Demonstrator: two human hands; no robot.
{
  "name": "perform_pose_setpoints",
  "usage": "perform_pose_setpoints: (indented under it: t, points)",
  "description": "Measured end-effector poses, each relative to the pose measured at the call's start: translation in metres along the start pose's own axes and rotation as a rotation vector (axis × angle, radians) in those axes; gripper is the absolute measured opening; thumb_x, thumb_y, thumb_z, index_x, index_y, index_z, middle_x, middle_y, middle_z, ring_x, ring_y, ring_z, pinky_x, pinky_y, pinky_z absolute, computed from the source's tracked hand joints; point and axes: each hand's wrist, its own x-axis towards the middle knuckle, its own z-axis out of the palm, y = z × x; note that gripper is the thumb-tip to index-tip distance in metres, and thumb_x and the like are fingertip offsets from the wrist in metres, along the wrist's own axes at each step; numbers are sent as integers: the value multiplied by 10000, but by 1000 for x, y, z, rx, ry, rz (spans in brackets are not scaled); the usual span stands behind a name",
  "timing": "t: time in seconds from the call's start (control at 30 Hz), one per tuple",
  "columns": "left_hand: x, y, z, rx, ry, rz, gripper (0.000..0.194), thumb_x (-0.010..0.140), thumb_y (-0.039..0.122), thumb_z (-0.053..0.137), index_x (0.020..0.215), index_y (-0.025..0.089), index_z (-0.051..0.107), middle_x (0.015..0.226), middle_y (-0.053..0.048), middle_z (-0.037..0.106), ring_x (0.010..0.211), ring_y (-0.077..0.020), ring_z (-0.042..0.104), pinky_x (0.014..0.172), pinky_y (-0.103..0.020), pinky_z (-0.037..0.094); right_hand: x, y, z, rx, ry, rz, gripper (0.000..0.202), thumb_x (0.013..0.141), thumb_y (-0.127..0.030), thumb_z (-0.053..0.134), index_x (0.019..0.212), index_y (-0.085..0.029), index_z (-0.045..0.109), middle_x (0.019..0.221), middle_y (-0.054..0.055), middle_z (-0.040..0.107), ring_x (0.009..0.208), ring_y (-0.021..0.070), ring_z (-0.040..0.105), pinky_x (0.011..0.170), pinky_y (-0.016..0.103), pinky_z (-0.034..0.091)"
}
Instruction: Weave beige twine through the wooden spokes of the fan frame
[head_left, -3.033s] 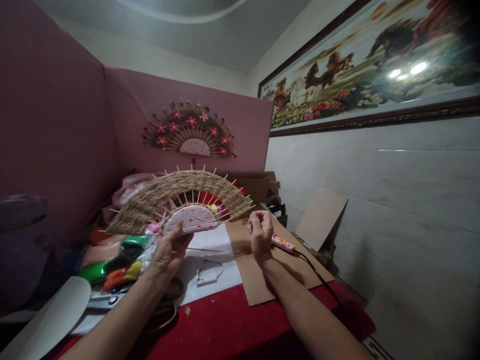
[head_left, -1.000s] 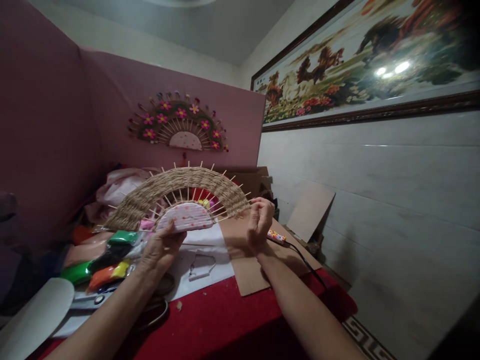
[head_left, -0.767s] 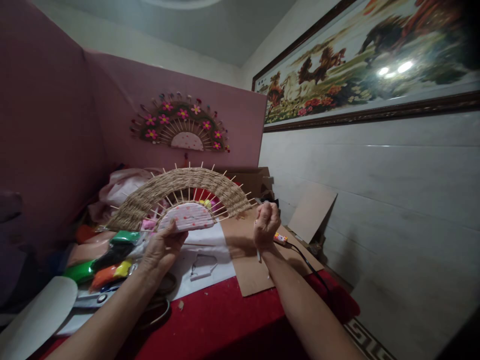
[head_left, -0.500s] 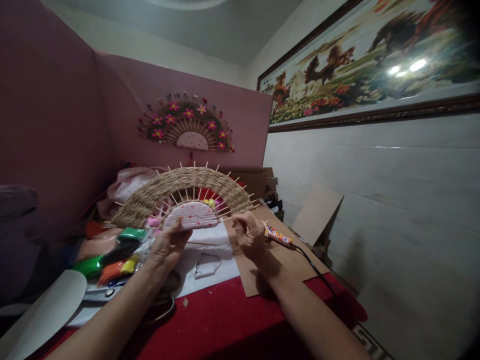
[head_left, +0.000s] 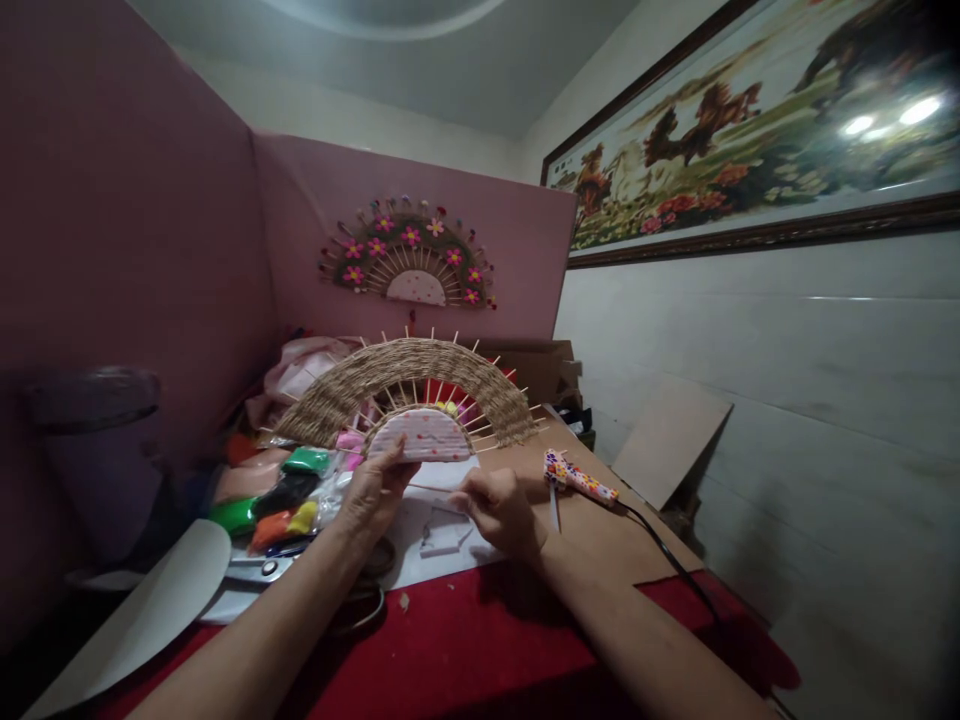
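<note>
My left hand [head_left: 379, 490] is closed on the pale, red-spotted half-round base of a woven fan [head_left: 405, 365]. The fan stands upright, its tan woven band arched over the base and thin sticks poking out past the rim. My right hand [head_left: 496, 510] is closed in a pinch just below the fan's right side, apart from it. A thin line runs left from its fingertips across the white paper [head_left: 405, 550]; I cannot tell whether it is a held stick or a mark. A flower-patterned glue gun [head_left: 581, 478] lies right of that hand.
Bagged coloured clay [head_left: 281, 500] lies at left, near scissors [head_left: 270, 568]. A clear angular outline piece [head_left: 444, 532] rests on the paper. Brown board [head_left: 600, 545] and red cloth [head_left: 465, 640] cover the table. A flowered fan [head_left: 412, 255] hangs on the pink panel behind.
My right hand has moved down from beside the fan's base to below its lower right edge. The view has shifted left, so the scene sits further right. My left hand still holds the fan.
</note>
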Motion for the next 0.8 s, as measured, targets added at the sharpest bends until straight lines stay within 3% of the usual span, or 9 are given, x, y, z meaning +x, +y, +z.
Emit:
perform_pose_setpoints:
  t: [0.13, 0.23, 0.37, 0.43, 0.5, 0.63, 0.7, 0.8]
  points:
    - [1, -1, -1, 6, -41, -7, 102, 748, 27, 564, 735, 104, 631, 693, -57, 675, 642, -129, 636, 611, -230, 534, 0, -1, -1, 6, -20, -25, 324, 877, -288, 394, 582, -206, 497, 502, -29, 482, 463, 98, 447, 483, 219, 321]
    - [2, -2, -1, 8, -33, -14, 95, 733, 26, 583, 725, 107, 631, 696, -52, 674, 645, -127, 634, 622, -232, 533, 0, -1, -2, -1, 0, -21, 322, 875, -288, 400, 579, -202, 495, 506, -22, 477, 469, 105, 436, 487, 229, 324]
    - [2, -3, -2, 11, -6, -20, 126, 734, 5, 564, 753, 103, 640, 712, -53, 677, 648, -128, 635, 607, -228, 530, 0, 0, 1, 62, -20, -22, 150, 835, -214, 459, 778, -192, 596, 675, 19, 597, 609, 131, 532, 582, 244, 403]
    - [1, -2, 0, -1, -7, -29, 133, 742, 3, 552, 762, 101, 640, 725, -57, 680, 664, -133, 640, 620, -233, 532, 0, 2, 4, 136, -8, -1, 187, 823, -176, 441, 899, -192, 611, 737, 30, 619, 664, 139, 559, 621, 254, 432]
    - [-1, -1, 2, -38, -20, -29, 132, 754, 12, 545, 772, 108, 634, 744, -56, 685, 685, -137, 644, 647, -246, 535, 1, 4, 8, 205, 2, 68, 216, 816, -178, 439, 931, -190, 621, 699, 19, 610, 631, 132, 553, 597, 248, 433]
    - [-7, 3, 9, -107, -100, -54, 110, 796, 65, 530, 789, 118, 625, 758, -59, 691, 716, -138, 648, 698, -262, 526, 6, 8, 16, 380, -39, 361, 244, 808, -355, 517, 711, -170, 643, 553, -5, 556, 484, 99, 483, 498, 229, 381]
    - [-10, 2, 11, -87, -133, -90, 97, 807, 96, 533, 810, 117, 628, 759, -65, 692, 722, -139, 646, 710, -265, 516, 10, 9, 21, 588, -28, 510, 306, 734, -465, 594, 746, -163, 641, 549, -13, 545, 433, 90, 449, 450, 232, 358]
    - [-15, -5, 9, -12, -155, -143, 83, 786, 167, 588, 842, 124, 633, 765, -61, 691, 723, -140, 637, 698, -266, 502, 14, 10, 27, 904, 83, 552, 426, 612, -530, 683, 816, -158, 637, 594, -11, 543, 463, 92, 438, 455, 243, 362]
